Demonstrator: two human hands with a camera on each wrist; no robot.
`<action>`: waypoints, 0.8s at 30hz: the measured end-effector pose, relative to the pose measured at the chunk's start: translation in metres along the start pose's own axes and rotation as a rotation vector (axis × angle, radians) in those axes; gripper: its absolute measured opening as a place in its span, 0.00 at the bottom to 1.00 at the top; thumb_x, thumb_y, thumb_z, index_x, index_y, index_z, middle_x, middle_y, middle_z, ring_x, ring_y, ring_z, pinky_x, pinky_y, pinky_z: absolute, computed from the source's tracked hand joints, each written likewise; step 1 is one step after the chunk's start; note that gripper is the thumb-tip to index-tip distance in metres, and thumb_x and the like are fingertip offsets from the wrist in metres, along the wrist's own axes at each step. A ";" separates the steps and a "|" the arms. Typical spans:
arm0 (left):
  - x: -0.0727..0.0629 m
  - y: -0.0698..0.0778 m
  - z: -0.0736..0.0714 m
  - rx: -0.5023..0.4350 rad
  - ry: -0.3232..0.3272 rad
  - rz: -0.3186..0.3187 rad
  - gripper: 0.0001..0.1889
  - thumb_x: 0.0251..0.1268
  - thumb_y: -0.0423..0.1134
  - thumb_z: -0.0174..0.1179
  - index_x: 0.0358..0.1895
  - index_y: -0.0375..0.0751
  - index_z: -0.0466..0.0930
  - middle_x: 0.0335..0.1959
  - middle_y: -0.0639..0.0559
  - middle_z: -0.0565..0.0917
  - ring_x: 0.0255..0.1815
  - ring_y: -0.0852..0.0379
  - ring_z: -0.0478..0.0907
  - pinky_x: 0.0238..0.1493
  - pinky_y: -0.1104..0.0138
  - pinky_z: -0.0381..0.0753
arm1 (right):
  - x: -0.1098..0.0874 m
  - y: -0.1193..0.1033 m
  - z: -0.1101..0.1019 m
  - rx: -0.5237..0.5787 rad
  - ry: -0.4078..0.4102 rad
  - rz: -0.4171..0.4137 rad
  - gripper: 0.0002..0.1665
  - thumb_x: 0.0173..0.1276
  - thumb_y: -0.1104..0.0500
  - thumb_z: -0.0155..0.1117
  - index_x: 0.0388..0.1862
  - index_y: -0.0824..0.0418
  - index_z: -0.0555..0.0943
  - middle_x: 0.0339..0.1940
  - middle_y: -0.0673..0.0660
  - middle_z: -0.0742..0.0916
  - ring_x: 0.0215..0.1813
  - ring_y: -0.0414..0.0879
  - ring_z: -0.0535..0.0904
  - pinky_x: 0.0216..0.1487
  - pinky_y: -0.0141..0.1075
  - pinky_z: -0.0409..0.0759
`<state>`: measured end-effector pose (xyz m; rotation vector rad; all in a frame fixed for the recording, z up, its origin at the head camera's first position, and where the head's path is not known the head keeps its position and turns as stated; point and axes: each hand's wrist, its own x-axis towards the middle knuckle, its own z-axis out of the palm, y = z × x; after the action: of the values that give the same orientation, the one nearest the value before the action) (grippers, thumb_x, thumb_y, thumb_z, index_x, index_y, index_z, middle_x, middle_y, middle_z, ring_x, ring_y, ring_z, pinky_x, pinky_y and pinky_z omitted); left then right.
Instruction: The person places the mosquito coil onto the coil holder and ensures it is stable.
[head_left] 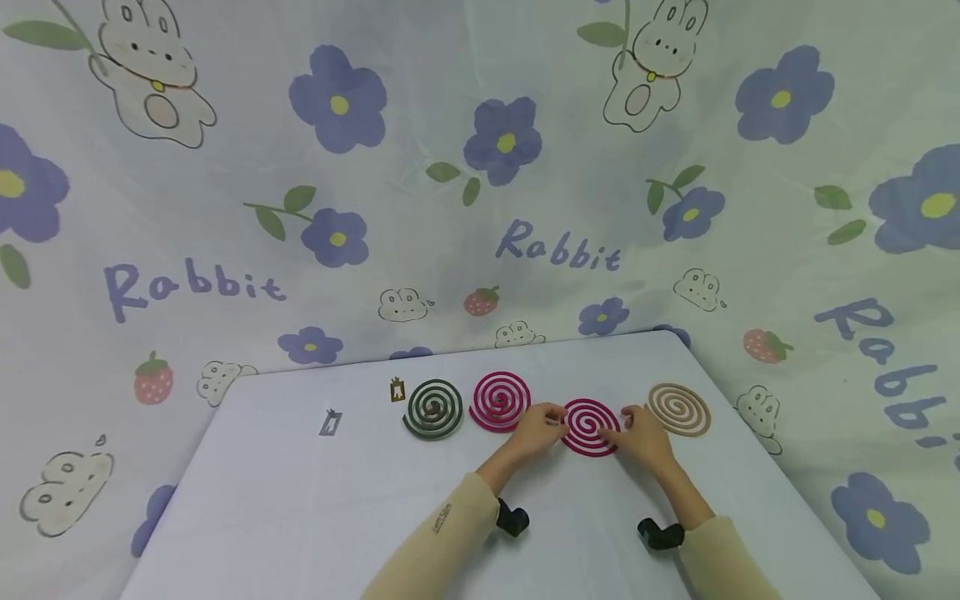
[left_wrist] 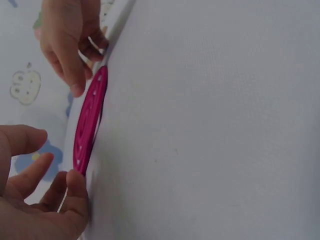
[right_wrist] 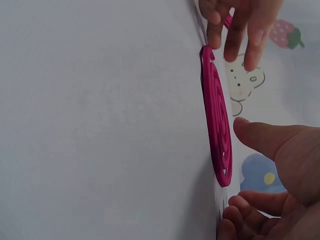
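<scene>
As the left hand (head_left: 538, 429), fingers parted and gripping nothing, touches the left edge of a flat magenta spiral coil (head_left: 589, 426), the right hand (head_left: 645, 437) sits loosely open, holding nothing, at the opposite edge; contact unclear. Coil: round outline, slim even turns, on the white table (head_left: 285, 517) between both hands.

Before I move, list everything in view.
Table: 1, white, foreground.
Backdrop: 1, pale, patterned, behind table.
Grey bracket: 1, grey, table's left.
Green coil: 1, dark green, mid-table.
Gold bracket: 1, gold, left of green coil.
Left pink coil: 1, pink, right of green coil.
Right pink coil: 1, pink, centre-right.
Tan coil: 1, tan, table's right.
Wrist devices: 2, black, at wrists.
Sleeves: 2, beige, lower edge.
Left hand: 1, bare, at right pink coil's left edge.
Right hand: 1, bare, that coil's right.
</scene>
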<state>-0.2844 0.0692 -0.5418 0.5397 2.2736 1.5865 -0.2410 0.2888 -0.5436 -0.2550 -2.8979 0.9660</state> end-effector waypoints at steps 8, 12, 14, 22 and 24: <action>0.012 -0.004 0.005 0.119 0.034 -0.023 0.20 0.63 0.34 0.64 0.58 0.32 0.77 0.52 0.42 0.79 0.43 0.56 0.73 0.45 0.64 0.78 | 0.000 0.009 0.004 0.031 -0.050 -0.001 0.45 0.51 0.46 0.78 0.56 0.77 0.73 0.36 0.62 0.80 0.37 0.53 0.75 0.36 0.46 0.77; 0.015 -0.005 0.006 0.155 0.039 -0.045 0.21 0.62 0.34 0.64 0.58 0.31 0.77 0.50 0.43 0.80 0.47 0.53 0.75 0.49 0.62 0.77 | -0.001 0.012 0.005 0.010 -0.059 -0.048 0.49 0.45 0.46 0.82 0.56 0.77 0.74 0.38 0.63 0.81 0.40 0.55 0.77 0.40 0.49 0.78; 0.017 -0.006 0.006 0.172 0.042 -0.056 0.21 0.62 0.34 0.65 0.58 0.30 0.77 0.49 0.44 0.81 0.49 0.52 0.76 0.50 0.62 0.77 | -0.003 0.012 0.005 0.001 -0.066 -0.070 0.49 0.43 0.47 0.83 0.56 0.77 0.74 0.40 0.64 0.81 0.43 0.56 0.78 0.43 0.51 0.78; 0.022 -0.011 0.008 0.257 0.033 -0.068 0.21 0.60 0.38 0.67 0.56 0.33 0.80 0.43 0.52 0.82 0.42 0.58 0.75 0.46 0.63 0.78 | -0.005 0.012 0.006 -0.010 -0.082 -0.093 0.52 0.39 0.48 0.85 0.58 0.74 0.74 0.42 0.64 0.79 0.43 0.55 0.76 0.44 0.51 0.77; 0.023 -0.012 0.008 0.264 0.036 -0.065 0.21 0.59 0.37 0.68 0.55 0.34 0.81 0.42 0.52 0.82 0.42 0.58 0.75 0.46 0.63 0.78 | -0.006 0.014 0.008 -0.011 -0.078 -0.095 0.52 0.39 0.47 0.85 0.58 0.74 0.74 0.42 0.64 0.79 0.43 0.55 0.76 0.44 0.52 0.77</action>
<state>-0.3018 0.0830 -0.5569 0.4980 2.5183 1.2827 -0.2345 0.2945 -0.5583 -0.0805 -2.9550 0.9655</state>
